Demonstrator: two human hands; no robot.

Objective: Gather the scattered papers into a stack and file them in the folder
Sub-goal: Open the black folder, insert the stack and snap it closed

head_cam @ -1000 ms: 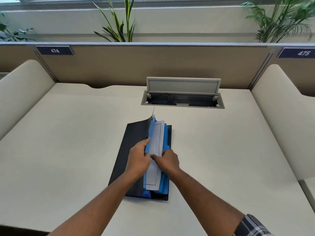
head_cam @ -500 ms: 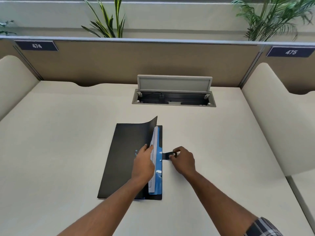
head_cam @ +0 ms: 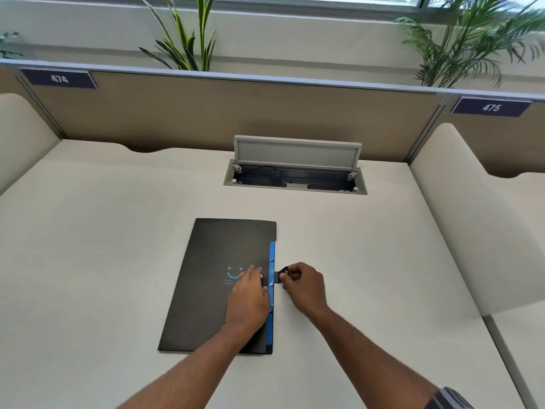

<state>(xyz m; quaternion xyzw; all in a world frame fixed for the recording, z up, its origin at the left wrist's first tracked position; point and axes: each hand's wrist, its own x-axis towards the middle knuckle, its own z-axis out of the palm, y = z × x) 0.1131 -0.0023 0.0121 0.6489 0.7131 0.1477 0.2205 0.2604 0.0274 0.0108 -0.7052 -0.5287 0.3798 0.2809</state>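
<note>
The folder's cover, raised half a second ago, now lies flat. One black folder point(head_cam: 218, 278) rests mid-desk point(head_cam: 88, 246), blue edges showing. My left hand point(head_cam: 247, 299) presses it, fingers straight; my right hand point(head_cam: 303, 287) pinches its one clasp tab point(head_cam: 280, 276).

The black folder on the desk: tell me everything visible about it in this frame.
The black folder lies flat and closed on the pale desk, its matte card-like cover bearing a small blue smile mark. Blue tabbed dividers show along its right edge. The left hand presses flat on the cover; the right hand pinches the small black closure tab projecting from that edge.
</note>
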